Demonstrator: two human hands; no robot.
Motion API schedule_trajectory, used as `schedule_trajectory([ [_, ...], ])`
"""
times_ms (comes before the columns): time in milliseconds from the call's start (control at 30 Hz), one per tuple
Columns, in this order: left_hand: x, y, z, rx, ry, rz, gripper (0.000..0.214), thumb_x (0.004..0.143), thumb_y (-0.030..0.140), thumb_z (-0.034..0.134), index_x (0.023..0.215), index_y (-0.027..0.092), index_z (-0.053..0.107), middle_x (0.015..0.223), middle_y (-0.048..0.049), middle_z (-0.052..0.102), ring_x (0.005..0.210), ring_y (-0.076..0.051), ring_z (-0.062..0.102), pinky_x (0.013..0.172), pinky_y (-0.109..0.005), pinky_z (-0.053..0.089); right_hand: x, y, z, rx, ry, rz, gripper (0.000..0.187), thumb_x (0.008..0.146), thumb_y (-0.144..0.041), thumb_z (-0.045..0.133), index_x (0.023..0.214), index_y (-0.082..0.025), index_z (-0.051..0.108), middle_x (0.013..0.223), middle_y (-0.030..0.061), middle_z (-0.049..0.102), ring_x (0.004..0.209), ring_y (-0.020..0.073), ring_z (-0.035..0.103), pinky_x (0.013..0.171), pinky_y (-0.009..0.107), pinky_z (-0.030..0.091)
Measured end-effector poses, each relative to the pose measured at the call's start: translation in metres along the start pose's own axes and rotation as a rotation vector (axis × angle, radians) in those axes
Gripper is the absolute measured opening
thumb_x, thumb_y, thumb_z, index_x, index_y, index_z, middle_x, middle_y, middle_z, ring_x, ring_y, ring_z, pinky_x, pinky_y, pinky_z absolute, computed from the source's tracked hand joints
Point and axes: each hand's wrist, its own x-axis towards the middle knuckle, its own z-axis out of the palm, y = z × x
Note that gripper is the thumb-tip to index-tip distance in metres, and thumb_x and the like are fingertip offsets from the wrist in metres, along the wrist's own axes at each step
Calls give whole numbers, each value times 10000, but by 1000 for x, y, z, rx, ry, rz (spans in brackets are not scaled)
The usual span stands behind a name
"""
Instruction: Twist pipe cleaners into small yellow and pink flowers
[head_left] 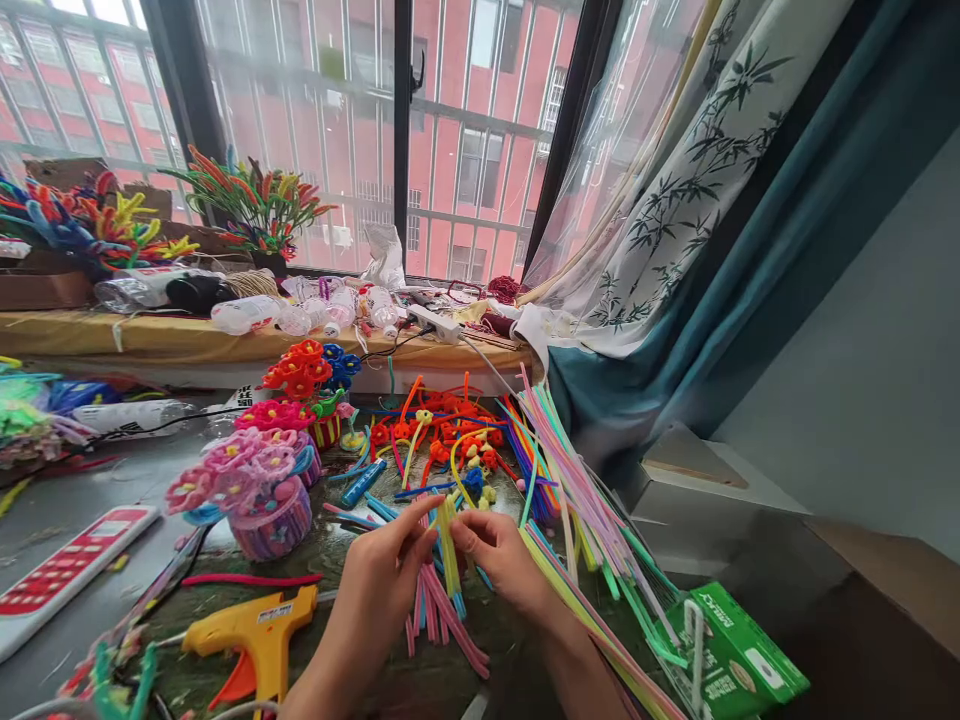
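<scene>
Head view only, places off the yellow glue gun. Yellow pipe cleaners are right of the gun and slightly beyond it, short bunch hanging from the fingers. Left hand: thumb and index nearly closed on the bunch's upper end, other fingers curled. Right hand: thumb and index pinched at its upper right edge, rest bent; exact contact partly hidden. To do it well, I'd keep the top ends level, pinch close to them without crushing the pile, and let one hand anchor while the other adjusts. Counts: two hands, one bunch in them (strands overlap, can't count), one glue gun, one blue tube beyond and right of the gun, one purple pot just beyond it, one green box far right of it. Pink stems right of the gun: several, overlapping, no reliable count.
</scene>
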Motion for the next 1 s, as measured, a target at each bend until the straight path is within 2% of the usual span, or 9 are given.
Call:
schedule_trajectory([
  [167, -1, 0, 3, 71, -11, 61, 344, 883, 268, 429, 1083, 135, 676, 525, 31, 617, 432, -127, 541, 501, -204, 432, -2, 1, 3, 138, -54, 69, 461, 717, -556, 720, 893, -141, 624, 670, -1, 606, 527, 114, 556, 548, 241, 451],
  [367, 0, 2, -1, 147, -18, 106, 380, 893, 248, 379, 1075, 116, 685, 508, 11, 609, 399, -134, 476, 444, -208, 404, -4, -6, 2, 31, 11, 78, 442, 700, -546, 729, 699, -127, 589, 581, -21, 535, 510, 87, 472, 496, 205, 387],
  [533, 0, 1, -2, 123, -2, 143, 366, 890, 234, 381, 1050, 148, 698, 673, -31, 711, 432, -124, 529, 464, -203, 435, -1, -1, 1, -108, 43, 37, 373, 755, -502, 679, 789, -138, 604, 602, -24, 534, 510, 107, 475, 472, 212, 377],
  [633, 0, 0, 1, 128, 23, 133, 364, 886, 252, 393, 1024, 134, 709, 577, -15, 666, 412, -131, 512, 443, -206, 429, -2, 3, 4, -382, 216, -77, 253, 797, -401, 658, 855, -159, 613, 693, 5, 599, 599, 154, 549, 526, 236, 410],
  [700, -1, 1, 4, 126, 17, 138, 368, 882, 255, 400, 1021, 114, 710, 526, -4, 625, 400, -134, 500, 429, -207, 423, -4, 5, 6, -661, 353, -217, 160, 837, -329, 621, 854, -170, 613, 750, 29, 634, 680, 188, 586, 603, 265, 421],
  [767, -2, 2, 7, 118, 13, 149, 367, 876, 245, 403, 1020, 108, 711, 518, 0, 610, 408, -133, 511, 436, -203, 431, -6, 7, 8, -932, 449, -369, 159, 894, -317, 550, 857, -175, 610, 784, 53, 648, 730, 216, 600, 644, 286, 409],
  [867, -2, 3, 8, 112, 21, 152, 358, 875, 243, 412, 1019, 116, 715, 517, 8, 602, 419, -128, 528, 448, -193, 440, -9, 8, 9, -1186, 516, -547, 329, 977, -392, 389, 846, -174, 599, 778, 75, 646, 715, 227, 600, 625, 297, 385],
  [1000, 0, 2, 8, 116, 60, 152, 360, 876, 248, 427, 1018, 85, 715, 509, 6, 618, 413, -125, 546, 444, -188, 445, -10, 7, 10, -1282, 499, -644, 422, 1009, -408, 277, 833, -174, 582, 773, 77, 643, 696, 213, 596, 620, 296, 373],
])
